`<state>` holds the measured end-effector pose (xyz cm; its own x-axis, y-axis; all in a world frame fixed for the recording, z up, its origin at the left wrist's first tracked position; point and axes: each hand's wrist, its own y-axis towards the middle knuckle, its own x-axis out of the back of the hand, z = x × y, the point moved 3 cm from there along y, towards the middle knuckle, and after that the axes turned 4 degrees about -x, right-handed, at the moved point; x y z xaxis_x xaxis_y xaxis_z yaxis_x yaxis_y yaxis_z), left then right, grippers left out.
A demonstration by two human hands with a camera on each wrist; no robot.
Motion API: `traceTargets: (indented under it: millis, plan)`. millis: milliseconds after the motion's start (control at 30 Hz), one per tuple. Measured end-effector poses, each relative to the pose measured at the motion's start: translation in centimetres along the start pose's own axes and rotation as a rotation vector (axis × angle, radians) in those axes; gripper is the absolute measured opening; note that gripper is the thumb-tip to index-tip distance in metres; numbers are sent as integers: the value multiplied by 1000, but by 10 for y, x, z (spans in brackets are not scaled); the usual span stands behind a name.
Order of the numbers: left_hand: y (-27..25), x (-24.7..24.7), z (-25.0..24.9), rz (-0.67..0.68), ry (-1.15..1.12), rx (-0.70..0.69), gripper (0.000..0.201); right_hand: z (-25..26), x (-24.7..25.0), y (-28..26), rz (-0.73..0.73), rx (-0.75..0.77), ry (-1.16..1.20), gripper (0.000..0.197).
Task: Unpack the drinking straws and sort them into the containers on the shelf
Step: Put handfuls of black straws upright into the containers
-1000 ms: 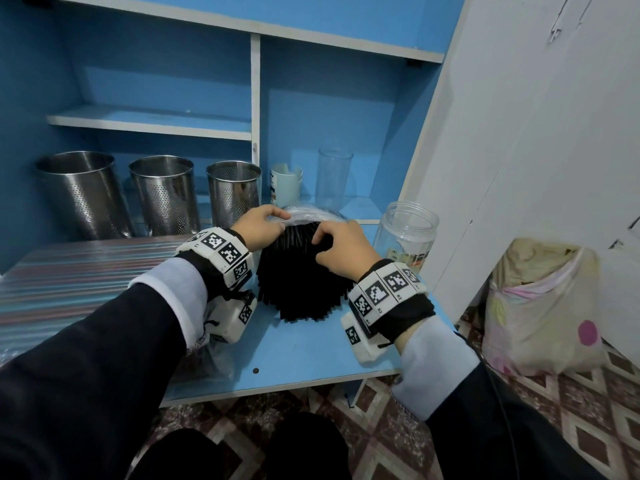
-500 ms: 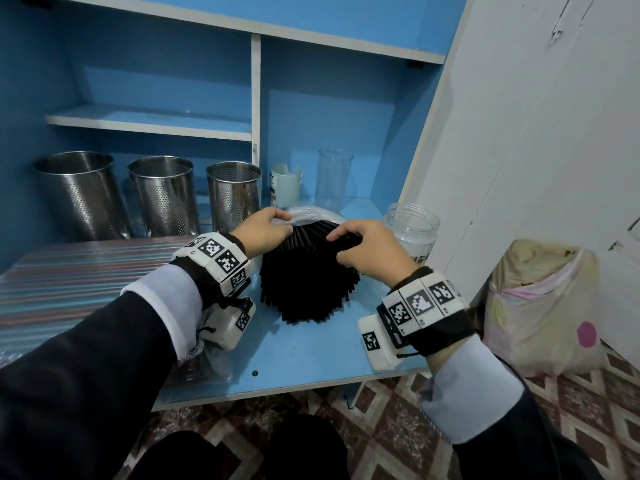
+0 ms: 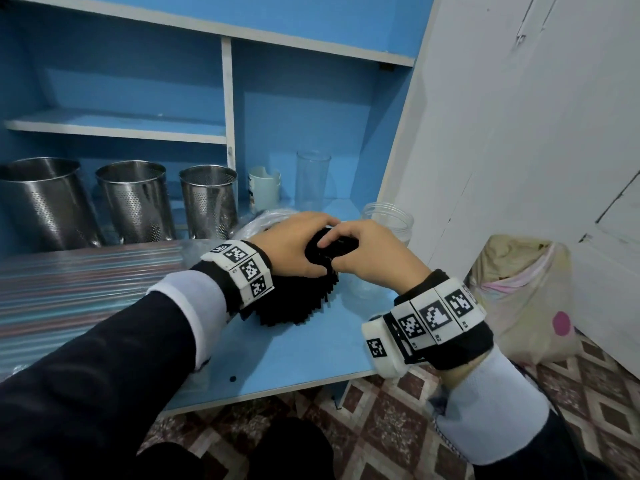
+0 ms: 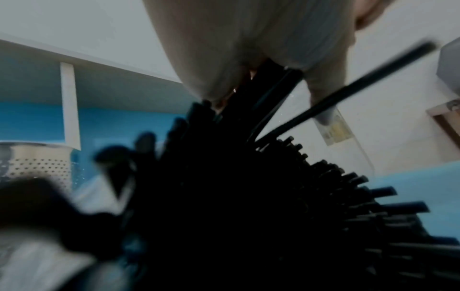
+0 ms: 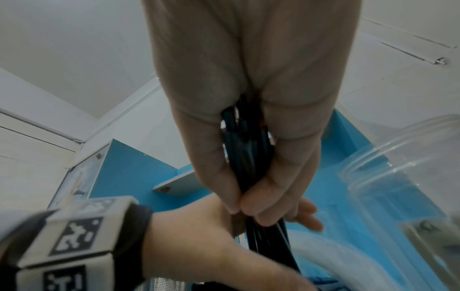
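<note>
A fanned bundle of black straws [image 3: 294,308] lies on the blue shelf board [image 3: 311,355], its far end in a clear plastic bag [image 3: 258,221]. My left hand [image 3: 294,244] lies over the bundle with fingers and thumb curled round it; in the left wrist view the straws [image 4: 248,196] run up into the palm. My right hand [image 3: 365,252] meets it from the right. It grips a small bunch of straws [image 5: 245,153] between fingers and thumb. Three perforated steel containers [image 3: 135,199] stand at the back left.
A white cup [image 3: 264,188] and a tall clear glass [image 3: 311,181] stand behind the hands. A clear plastic jar [image 3: 388,220] sits by the white wall on the right. Striped sheeting [image 3: 69,289] covers the board's left. A filled bag [image 3: 519,296] stands on the tiled floor.
My right hand has moved left to meet the left hand and closed on a bunch of straws. The left hand has slid from the bundle's left edge onto its top.
</note>
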<state>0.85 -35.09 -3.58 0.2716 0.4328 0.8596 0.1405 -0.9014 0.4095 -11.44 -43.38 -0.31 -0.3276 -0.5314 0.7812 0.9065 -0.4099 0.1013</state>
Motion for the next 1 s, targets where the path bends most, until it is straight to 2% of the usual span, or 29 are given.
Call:
traceTargets:
  millis: [67, 133, 233, 267, 400, 533, 633, 767, 833, 900, 967, 1000]
  plan:
    - [6, -5, -1, -35, -42, -3, 43, 5, 3, -5, 17, 46, 33, 34]
    - [10, -5, 4, -64, -86, 52, 33, 6, 7, -10, -11, 99, 98, 39]
    - [14, -3, 8, -94, -75, 113, 8, 5, 12, -15, -167, 178, 123, 47]
    - [15, -2, 7, -105, -67, 117, 6, 6, 13, -15, -202, 213, 116, 47]
    - [21, 1, -5, -86, -76, 117, 21, 15, 8, -10, -238, 317, 21, 43]
    - [20, 9, -3, -175, -131, 146, 21, 20, 17, -11, -385, 412, 75, 32]
    - [19, 12, -5, -181, -130, 152, 23, 22, 18, -10, -321, 370, 0, 22]
    - [17, 12, -4, -158, -194, 162, 35, 23, 19, -12, -269, 375, 27, 21]
    - [13, 11, -4, -175, -264, 142, 38, 23, 20, -16, -250, 417, 73, 28]
    - [8, 12, -2, -249, -392, 161, 28, 21, 18, -18, -205, 423, 108, 50]
    - [5, 16, 3, -320, -441, 230, 13, 16, 17, -18, -200, 333, 133, 73]
    - [4, 17, 7, -336, -420, 262, 7, 13, 17, -17, -212, 276, 149, 77]
